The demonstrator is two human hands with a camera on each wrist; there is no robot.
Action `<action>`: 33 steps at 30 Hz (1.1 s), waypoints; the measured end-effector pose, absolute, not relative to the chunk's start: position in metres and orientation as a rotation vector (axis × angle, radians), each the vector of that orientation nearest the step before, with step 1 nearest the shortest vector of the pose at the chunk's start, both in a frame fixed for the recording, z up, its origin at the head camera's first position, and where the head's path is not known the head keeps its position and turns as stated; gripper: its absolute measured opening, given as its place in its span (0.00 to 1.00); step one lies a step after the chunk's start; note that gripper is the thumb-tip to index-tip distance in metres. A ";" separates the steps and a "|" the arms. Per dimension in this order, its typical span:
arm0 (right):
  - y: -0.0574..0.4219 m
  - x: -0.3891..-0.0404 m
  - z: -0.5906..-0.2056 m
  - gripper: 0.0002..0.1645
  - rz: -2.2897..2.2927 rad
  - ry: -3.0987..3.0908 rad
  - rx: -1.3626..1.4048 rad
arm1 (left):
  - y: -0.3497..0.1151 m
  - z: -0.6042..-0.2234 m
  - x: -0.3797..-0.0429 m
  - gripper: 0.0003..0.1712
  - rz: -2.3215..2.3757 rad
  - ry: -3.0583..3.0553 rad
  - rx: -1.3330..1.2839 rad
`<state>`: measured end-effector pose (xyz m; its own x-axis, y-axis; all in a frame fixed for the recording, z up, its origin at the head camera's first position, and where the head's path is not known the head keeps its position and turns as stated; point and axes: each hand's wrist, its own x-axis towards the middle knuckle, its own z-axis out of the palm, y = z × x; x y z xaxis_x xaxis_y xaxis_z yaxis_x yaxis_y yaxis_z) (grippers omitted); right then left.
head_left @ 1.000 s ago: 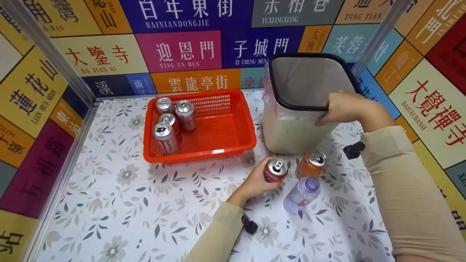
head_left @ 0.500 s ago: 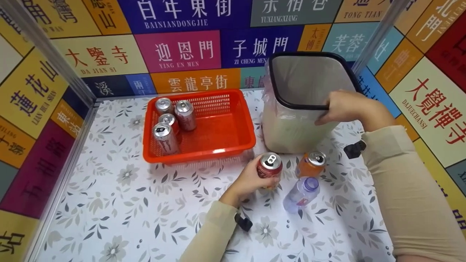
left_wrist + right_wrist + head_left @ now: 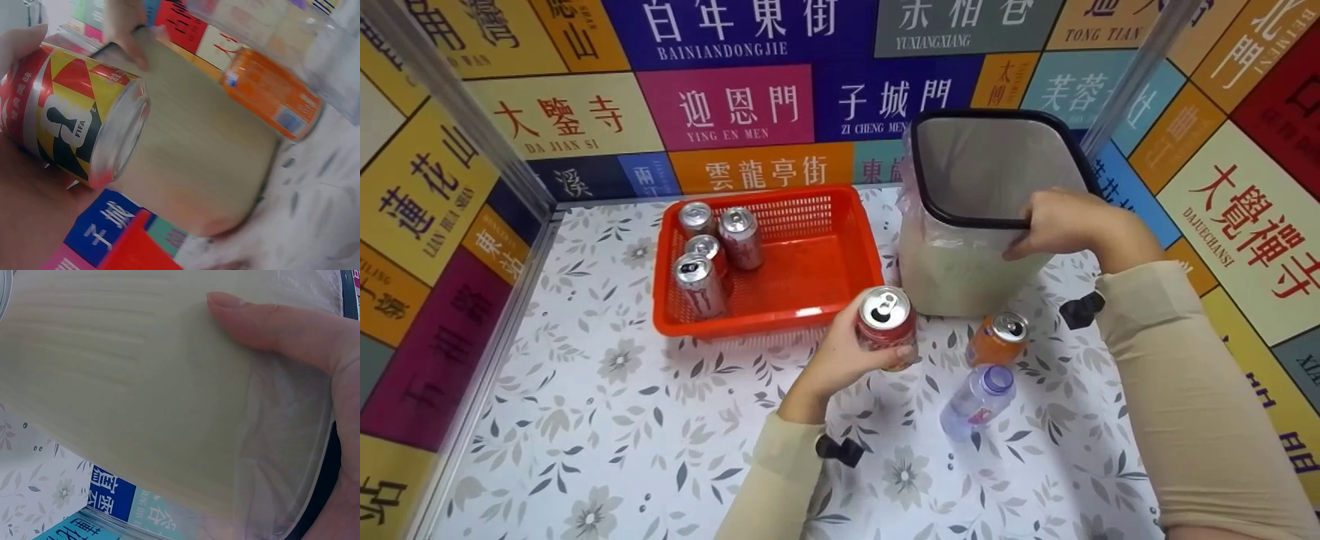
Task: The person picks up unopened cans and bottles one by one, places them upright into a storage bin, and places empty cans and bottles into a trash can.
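Observation:
My left hand (image 3: 840, 352) grips a red soda can (image 3: 886, 330) with an opened top, held up just in front of the red basket's near right corner. In the left wrist view the can (image 3: 67, 112) shows a yellow, red and black FIFA print. My right hand (image 3: 1069, 225) holds the near rim of a trash bin (image 3: 960, 270) lined with a clear bag. Its thumb (image 3: 270, 323) lies on the outer wall; the other fingers are hidden inside the bin. An orange can (image 3: 997, 341) and a clear purple bottle (image 3: 979, 405) stand in front of the bin.
The red plastic basket (image 3: 769, 326) stands left of the bin, with several cans (image 3: 701, 285) grouped at its left end. Printed wall panels (image 3: 735, 105) enclose the back and sides of the table (image 3: 622, 442), which has a floral cover.
My left hand has carried the red can leftward and up, away from the orange can and bottle toward the basket. The right hand keeps its hold on the bin rim.

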<state>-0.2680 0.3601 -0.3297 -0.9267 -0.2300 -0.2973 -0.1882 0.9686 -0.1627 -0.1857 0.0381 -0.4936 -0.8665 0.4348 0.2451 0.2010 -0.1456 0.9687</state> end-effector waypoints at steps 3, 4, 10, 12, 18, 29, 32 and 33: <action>0.360 -0.268 -0.331 0.24 -0.198 2.799 -0.297 | 0.030 -0.479 -0.180 0.44 2.182 1.964 0.764; 0.360 -0.268 -0.332 0.24 -0.202 2.798 -0.294 | 0.027 -0.474 -0.178 0.44 2.199 1.966 0.778; 0.360 -0.268 -0.331 0.29 -0.202 2.803 -0.294 | 0.014 -0.451 -0.164 0.43 2.267 1.954 0.852; 0.359 -0.269 -0.331 0.29 -0.194 2.810 -0.296 | 0.012 -0.445 -0.160 0.43 2.273 1.958 0.859; 0.358 -0.271 -0.331 0.27 -0.210 2.796 -0.299 | 0.015 -0.434 -0.157 0.42 2.273 1.983 0.820; 0.363 -0.270 -0.331 0.22 -0.204 2.790 -0.361 | 0.038 -0.387 -0.185 0.42 2.179 2.079 0.844; 0.364 -0.270 -0.329 0.23 -0.207 2.789 -0.353 | 0.045 -0.369 -0.199 0.44 2.170 2.106 0.782; 0.364 -0.270 -0.329 0.23 -0.202 2.792 -0.355 | 0.048 -0.363 -0.205 0.45 2.178 2.105 0.772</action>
<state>-0.2704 0.3639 -0.3286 -0.9183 -0.2654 -0.2939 -0.2204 0.9591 -0.1775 -0.2051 0.0476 -0.3628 -0.8778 0.3435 0.3338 0.3220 -0.0928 0.9422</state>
